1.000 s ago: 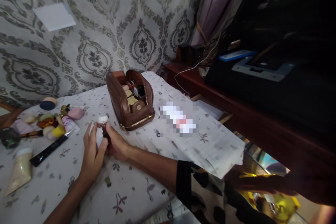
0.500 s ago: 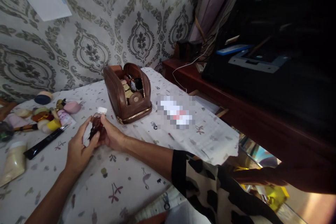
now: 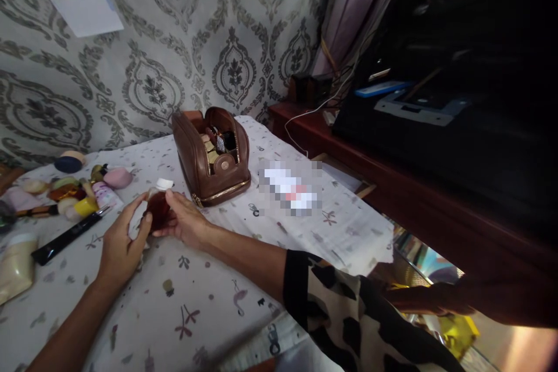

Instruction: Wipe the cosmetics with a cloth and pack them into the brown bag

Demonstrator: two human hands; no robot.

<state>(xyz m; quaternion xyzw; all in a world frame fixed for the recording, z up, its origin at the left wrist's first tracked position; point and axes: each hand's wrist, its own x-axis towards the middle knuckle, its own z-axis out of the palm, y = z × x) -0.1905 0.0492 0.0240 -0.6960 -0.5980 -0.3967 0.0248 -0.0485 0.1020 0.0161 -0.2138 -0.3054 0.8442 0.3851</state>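
Observation:
Between my two hands is a small dark red-brown bottle [image 3: 158, 210] with a white cap [image 3: 164, 184], held a little above the patterned tablecloth. My left hand [image 3: 122, 239] has its thumb and fingers closed around the bottle's left side. On the other side, my right hand [image 3: 187, 220] grips it near the cap with thumb and fingers; part of the bottle is hidden by the fingers. Just beyond my right hand stands an open brown cosmetic bag [image 3: 187, 157], its zip undone and several small items inside.
Several cosmetics, among them a pink rounded item [image 3: 117, 178], lie to the left. A black tube [image 3: 70, 237] and a cream-coloured bottle [image 3: 18, 267] are nearer. A blurred-out white object [image 3: 290, 188] lies right of the bag. A large black screen [image 3: 462, 145] stands at right.
Both hands have shifted slightly left with the bottle. The bottle has turned, so its dark red side faces me more. My right fingers have opened somewhat along it.

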